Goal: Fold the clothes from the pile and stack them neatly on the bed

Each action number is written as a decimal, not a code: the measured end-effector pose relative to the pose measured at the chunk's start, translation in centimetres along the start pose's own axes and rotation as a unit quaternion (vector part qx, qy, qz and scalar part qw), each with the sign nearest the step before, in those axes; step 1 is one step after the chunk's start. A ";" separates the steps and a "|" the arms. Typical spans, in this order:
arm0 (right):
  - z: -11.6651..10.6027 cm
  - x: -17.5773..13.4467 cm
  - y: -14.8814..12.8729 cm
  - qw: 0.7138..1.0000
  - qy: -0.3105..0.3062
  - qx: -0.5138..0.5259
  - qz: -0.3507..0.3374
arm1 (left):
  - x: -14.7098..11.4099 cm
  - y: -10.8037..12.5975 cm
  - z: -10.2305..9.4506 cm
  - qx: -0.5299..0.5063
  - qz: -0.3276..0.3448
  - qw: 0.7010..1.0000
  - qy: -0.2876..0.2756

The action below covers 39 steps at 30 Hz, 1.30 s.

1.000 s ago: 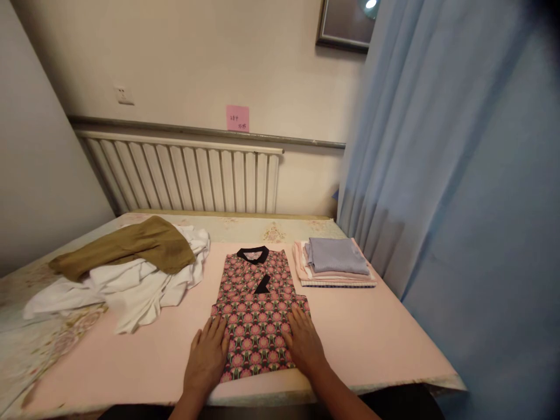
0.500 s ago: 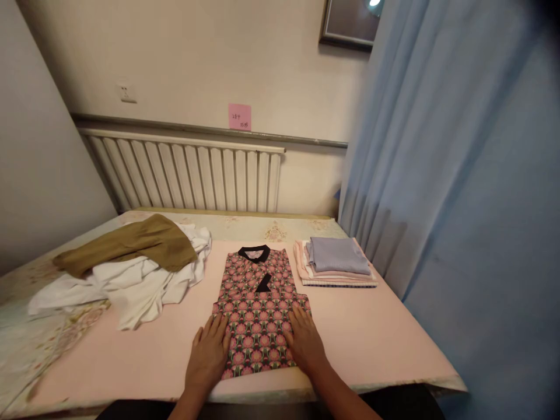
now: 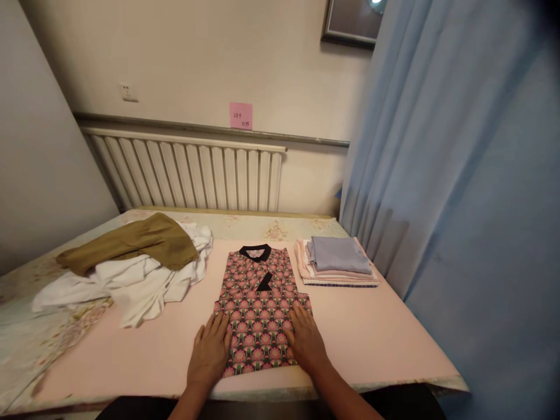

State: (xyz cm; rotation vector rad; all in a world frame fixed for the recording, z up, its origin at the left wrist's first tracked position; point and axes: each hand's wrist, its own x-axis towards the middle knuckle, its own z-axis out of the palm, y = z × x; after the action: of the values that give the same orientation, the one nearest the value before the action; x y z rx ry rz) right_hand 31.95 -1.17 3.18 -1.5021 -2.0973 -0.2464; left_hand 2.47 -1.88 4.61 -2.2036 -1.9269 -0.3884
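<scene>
Head camera looks down at a folded patterned shirt (image 3: 261,315) with pink flowers on a dark ground, a black collar and a small black placket. It lies flat in the middle of the near part of the bench (image 3: 376,344), with the collar pointing away from the person and the lower edge close to the near edge of the bench.

Both hands lie on the lower part of this shirt. The left hand (image 3: 210,353) rests flat on its lower left corner, the palm down, with the fingers (image 3: 221,329) stretched out and spread; part of the hand lies on the pink surface beside the cloth. The right hand (image 3: 306,344) rests flat on the lower right side in the same way, with its fingers (image 3: 294,321) stretched forward on the fabric. Neither hand closes around anything; they only press on the cloth.

To the right of the shirt, just beside its upper part, there is a neat stack of folded clothes (image 3: 336,262), pale pink below and grey-blue on top. To the left, a little apart, lies a loose pile of white garments (image 3: 144,280) with an olive-brown garment (image 3: 135,242) thrown over it.

Behind the bench a white radiator (image 3: 188,175) runs along the wall, and a pink note (image 3: 240,115) is stuck above it. A blue curtain (image 3: 459,175) hangs at the right side, reaching down past the bench.
</scene>
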 end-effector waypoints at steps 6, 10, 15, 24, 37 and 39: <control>-0.1 0.0 0.0 1.000 -0.004 -0.001 -0.002 | 0.0 -0.1 0.3 -0.012 -0.006 1.000 -0.001; -0.4 0.1 -0.1 1.000 -0.017 -0.002 0.005 | 0.0 -0.1 0.5 -0.014 -0.005 1.000 0.005; -0.4 0.1 -0.1 1.000 -0.019 -0.007 0.005 | 0.0 -0.1 0.4 -0.013 -0.007 1.000 0.005; -0.5 0.2 -0.3 1.000 -0.010 0.010 0.006 | 0.0 0.1 0.1 -0.014 -0.015 1.000 0.001; -0.4 0.1 -0.1 1.000 -0.006 0.003 0.005 | -0.2 0.0 0.1 -0.009 -0.001 1.000 -0.004; -0.4 0.1 -0.1 1.000 -0.005 0.004 0.004 | -0.1 0.0 -0.1 -0.010 -0.006 1.000 -0.014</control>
State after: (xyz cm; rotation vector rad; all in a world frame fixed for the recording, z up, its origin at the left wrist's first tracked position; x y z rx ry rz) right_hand 31.95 -1.35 3.60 -1.5101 -2.0963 -0.2284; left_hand 2.48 -2.01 4.66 -2.2215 -1.9603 -0.3838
